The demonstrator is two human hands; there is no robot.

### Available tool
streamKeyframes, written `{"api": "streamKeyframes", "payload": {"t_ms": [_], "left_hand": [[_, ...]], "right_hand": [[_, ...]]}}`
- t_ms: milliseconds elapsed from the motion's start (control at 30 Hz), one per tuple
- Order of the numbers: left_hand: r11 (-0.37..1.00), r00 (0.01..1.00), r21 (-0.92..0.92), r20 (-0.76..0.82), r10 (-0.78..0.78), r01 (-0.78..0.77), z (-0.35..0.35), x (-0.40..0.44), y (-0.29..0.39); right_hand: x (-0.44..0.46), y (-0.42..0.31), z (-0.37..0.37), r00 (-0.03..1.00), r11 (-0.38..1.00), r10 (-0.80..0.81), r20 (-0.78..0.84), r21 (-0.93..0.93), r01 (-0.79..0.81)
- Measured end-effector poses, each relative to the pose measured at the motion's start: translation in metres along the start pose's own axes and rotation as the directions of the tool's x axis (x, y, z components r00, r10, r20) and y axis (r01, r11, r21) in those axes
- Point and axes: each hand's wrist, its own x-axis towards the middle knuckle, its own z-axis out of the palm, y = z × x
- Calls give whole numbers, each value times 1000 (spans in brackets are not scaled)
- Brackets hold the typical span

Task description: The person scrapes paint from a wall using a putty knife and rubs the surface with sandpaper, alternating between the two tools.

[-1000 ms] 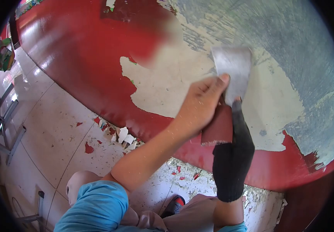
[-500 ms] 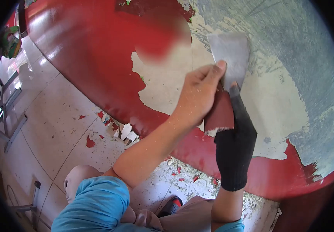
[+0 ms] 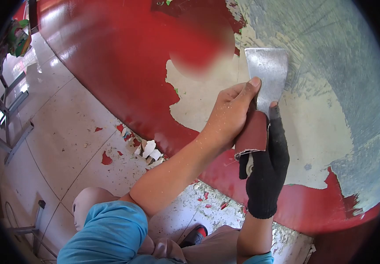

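A wide-bladed scraper (image 3: 268, 72) points away from me over the half-stripped wall. My left hand (image 3: 234, 110), bare, is closed on its left side, the thumb against the lower blade. In a black glove with exposed fingertips, my right hand (image 3: 267, 171) is closed around the handle, a fingertip at the blade's base. Across the handle lies a curled red-brown sheet (image 3: 252, 134) that looks like sandpaper, its near edge ragged. A pale handle end with a hole (image 3: 249, 163) shows below the sheet. My left fingers are partly hidden behind it.
The curved wall carries red paint (image 3: 110, 53), a cream patch (image 3: 317, 132) and a scratched grey area (image 3: 357, 88). Paint chips (image 3: 149, 149) and crumbs litter the tiled floor (image 3: 67, 145) along its base. Metal-legged frames (image 3: 18, 143) stand at left. My shoe (image 3: 194, 235) is below.
The view has shifted slightly, and the scraper and both hands appear a little lower. The blade is turned a bit more upright, and the handle end now shows below the sheet.
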Motion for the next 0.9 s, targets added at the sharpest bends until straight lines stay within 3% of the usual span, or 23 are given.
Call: {"api": "streamKeyframes", "payload": {"t_ms": [133, 200, 300, 333, 433, 533, 567, 633, 667, 767, 900], "left_hand": [[999, 998, 23, 29, -48, 47, 0, 0, 7], [996, 999, 84, -9, 37, -37, 1, -1, 1], [998, 998, 19, 41, -56, 55, 1, 1, 14], [1000, 997, -3, 71, -3, 3, -1, 4, 14], [999, 998, -31, -52, 39, -40, 9, -4, 8], [999, 1000, 33, -19, 7, -6, 2, -3, 8], [997, 1000, 70, -2, -31, 31, 2, -2, 10], [999, 1000, 40, -6, -1, 1, 4, 1, 4], [1000, 999, 23, -37, 17, -16, 4, 1, 0], [998, 995, 51, -83, 48, -44, 7, -5, 4], [995, 998, 99, -66, -22, 29, 6, -1, 7]], "right_hand": [[4, 0, 0, 999, 1000, -26, -45, -6, 26], [1, -2, 3, 997, 1000, 3, -79, -10, -3], [5, -10, 7, 998, 999, 43, -52, -4, -44], [4, -9, 6, 997, 999, 50, -54, -6, -50], [3, -6, 4, 1000, 998, -5, 5, -69, 5], [4, 0, -2, 997, 938, -73, -40, -341, 56], [6, -2, -1, 997, 938, -70, -43, -343, 51], [7, -12, 4, 995, 993, 97, -4, -60, -97], [4, -11, 5, 999, 985, 47, -10, -167, -48], [-1, -1, -1, 998, 968, -67, -6, -243, 64], [4, -15, -1, 999, 963, 40, -8, -267, -41]]}}
